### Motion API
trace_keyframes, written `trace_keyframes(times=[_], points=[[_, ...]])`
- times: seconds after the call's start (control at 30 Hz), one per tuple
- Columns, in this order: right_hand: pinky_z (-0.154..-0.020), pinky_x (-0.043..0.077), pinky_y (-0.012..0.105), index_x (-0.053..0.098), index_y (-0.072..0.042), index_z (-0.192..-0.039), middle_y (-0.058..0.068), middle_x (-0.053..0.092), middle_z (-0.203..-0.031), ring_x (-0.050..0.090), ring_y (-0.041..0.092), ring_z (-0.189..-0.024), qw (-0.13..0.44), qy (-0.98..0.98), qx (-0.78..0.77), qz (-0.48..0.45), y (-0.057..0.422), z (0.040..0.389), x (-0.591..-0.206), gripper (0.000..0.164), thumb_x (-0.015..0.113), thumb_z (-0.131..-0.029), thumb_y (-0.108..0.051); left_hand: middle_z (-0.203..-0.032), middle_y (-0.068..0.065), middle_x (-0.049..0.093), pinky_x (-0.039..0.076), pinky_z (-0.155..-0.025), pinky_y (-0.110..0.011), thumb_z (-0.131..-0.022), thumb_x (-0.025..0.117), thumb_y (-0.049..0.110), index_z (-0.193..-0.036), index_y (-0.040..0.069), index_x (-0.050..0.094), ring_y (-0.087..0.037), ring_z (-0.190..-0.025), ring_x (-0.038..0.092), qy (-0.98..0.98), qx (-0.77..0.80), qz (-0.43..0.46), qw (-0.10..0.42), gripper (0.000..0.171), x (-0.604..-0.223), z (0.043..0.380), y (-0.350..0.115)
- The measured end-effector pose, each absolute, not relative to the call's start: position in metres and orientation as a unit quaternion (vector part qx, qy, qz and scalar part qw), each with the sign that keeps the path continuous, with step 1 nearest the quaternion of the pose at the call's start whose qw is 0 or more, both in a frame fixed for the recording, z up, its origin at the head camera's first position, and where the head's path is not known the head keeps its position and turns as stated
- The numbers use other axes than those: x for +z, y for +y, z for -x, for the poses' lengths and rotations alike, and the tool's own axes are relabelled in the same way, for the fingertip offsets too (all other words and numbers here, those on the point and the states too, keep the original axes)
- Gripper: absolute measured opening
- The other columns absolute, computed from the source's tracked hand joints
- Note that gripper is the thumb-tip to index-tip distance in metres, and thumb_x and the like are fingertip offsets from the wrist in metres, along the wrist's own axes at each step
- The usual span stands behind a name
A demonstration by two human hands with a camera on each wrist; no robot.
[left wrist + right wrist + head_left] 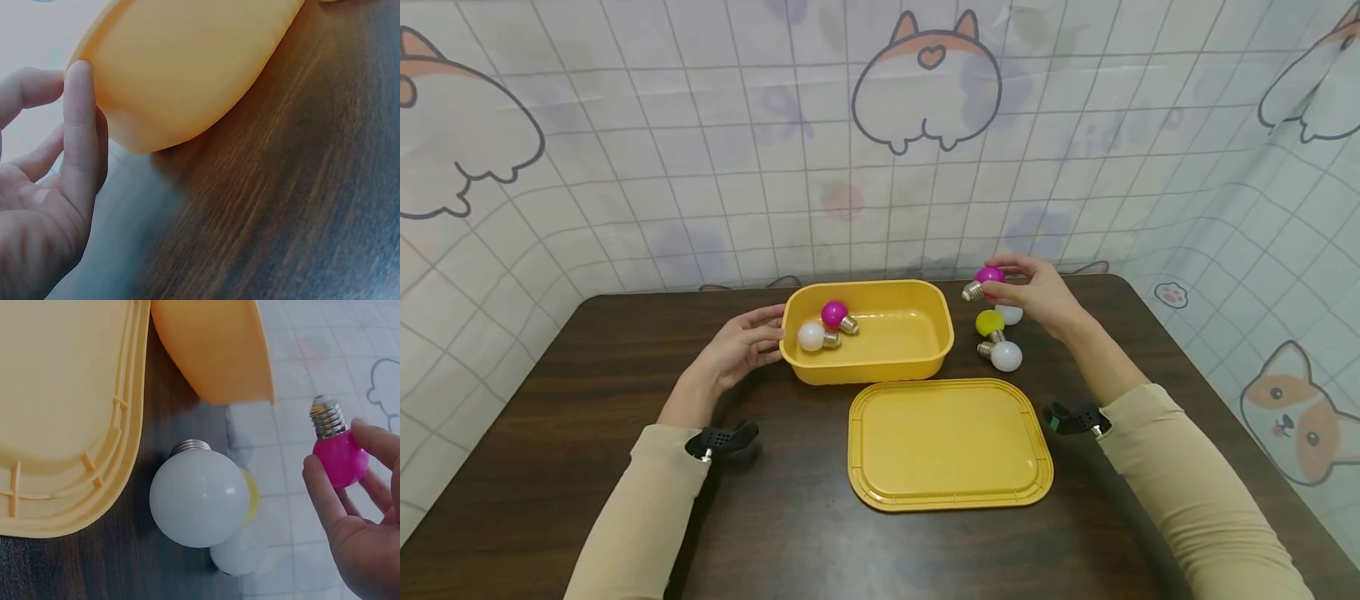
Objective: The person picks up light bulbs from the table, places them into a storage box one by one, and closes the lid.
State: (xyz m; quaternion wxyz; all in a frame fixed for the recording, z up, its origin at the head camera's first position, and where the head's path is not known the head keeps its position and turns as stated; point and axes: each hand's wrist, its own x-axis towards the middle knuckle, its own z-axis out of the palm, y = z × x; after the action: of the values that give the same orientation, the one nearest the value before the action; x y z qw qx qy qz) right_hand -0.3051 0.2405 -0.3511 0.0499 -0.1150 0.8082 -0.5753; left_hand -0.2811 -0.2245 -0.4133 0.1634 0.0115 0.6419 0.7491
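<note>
My right hand pinches a magenta light bulb by its round globe, above the table's back right. In the right wrist view, the metal screw base of that bulb points up and away from the fingers. Below the hand lie a yellow bulb and two white bulbs, one in front and one partly hidden by the hand. At the yellow container's left end, my left hand touches the rim with extended fingers. Inside that container lie another magenta bulb and a white bulb.
A yellow lid lies flat on the dark wooden table, just in front of the container. Behind the table hangs a white gridded cloth with cartoon prints. Black bands are on both wrists.
</note>
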Motion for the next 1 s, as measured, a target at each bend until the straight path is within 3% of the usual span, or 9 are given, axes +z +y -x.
trace_keyframes(times=[0.2,0.37,0.5,0.7,0.93,1.0], points=[[-0.101,0.051,0.044,0.046,0.004,-0.149,0.025,0.048,-0.141,0.066,0.031,-0.115,0.056,0.811,-0.57,0.119,0.239,0.304,-0.349,0.06,0.072,-0.099,-0.016,-0.142,-0.016,0.053,0.06,-0.083,-0.029,-0.102,0.062,0.002,-0.157,0.002,0.035,-0.015,-0.094,0.072,0.641,0.751,-0.008,0.162,0.062,-0.413,0.281,-0.223],[-0.096,0.056,0.037,0.047,0.004,-0.147,0.025,0.051,-0.138,0.07,0.021,-0.105,0.053,0.81,-0.57,0.127,0.237,0.301,-0.347,0.058,0.072,-0.099,-0.016,-0.14,-0.014,0.056,0.06,-0.083,-0.029,-0.102,0.062,0.001,-0.157,0.003,0.036,-0.016,-0.096,0.072,0.639,0.753,-0.009,0.159,0.061,-0.413,0.281,-0.221],[-0.093,0.057,0.033,0.047,0.004,-0.147,0.025,0.052,-0.137,0.071,0.024,-0.106,0.055,0.8,-0.582,0.131,0.235,0.3,-0.347,0.057,0.071,-0.099,-0.015,-0.142,-0.016,0.053,0.06,-0.084,-0.029,-0.102,0.061,0.002,-0.157,0.003,0.036,-0.016,-0.097,0.072,0.639,0.752,-0.011,0.159,0.06,-0.412,0.281,-0.219],[-0.096,0.056,0.037,0.046,0.003,-0.149,0.023,0.053,-0.138,0.065,0.036,-0.117,0.063,0.803,-0.577,0.139,0.231,0.301,-0.35,0.057,0.07,-0.1,-0.016,-0.141,-0.014,0.054,0.06,-0.083,-0.029,-0.102,0.062,0.002,-0.157,0.002,0.036,-0.016,-0.096,0.072,0.641,0.751,-0.01,0.16,0.061,-0.41,0.281,-0.22],[-0.096,0.056,0.036,0.049,0.001,-0.147,0.023,0.054,-0.138,0.068,0.024,-0.112,0.069,0.801,-0.576,0.148,0.224,0.303,-0.349,0.054,0.07,-0.099,-0.014,-0.143,-0.015,0.053,0.06,-0.085,-0.03,-0.103,0.061,0.002,-0.157,0.004,0.037,-0.017,-0.098,0.072,0.641,0.751,-0.006,0.161,0.059,-0.41,0.281,-0.22],[-0.098,0.055,0.039,0.05,0.0,-0.146,0.021,0.055,-0.138,0.068,0.026,-0.113,0.071,0.799,-0.578,0.148,0.222,0.304,-0.35,0.053,0.071,-0.099,-0.013,-0.143,-0.015,0.053,0.06,-0.084,-0.03,-0.103,0.061,0.002,-0.156,0.005,0.038,-0.017,-0.099,0.072,0.64,0.751,-0.003,0.161,0.058,-0.41,0.281,-0.22]])
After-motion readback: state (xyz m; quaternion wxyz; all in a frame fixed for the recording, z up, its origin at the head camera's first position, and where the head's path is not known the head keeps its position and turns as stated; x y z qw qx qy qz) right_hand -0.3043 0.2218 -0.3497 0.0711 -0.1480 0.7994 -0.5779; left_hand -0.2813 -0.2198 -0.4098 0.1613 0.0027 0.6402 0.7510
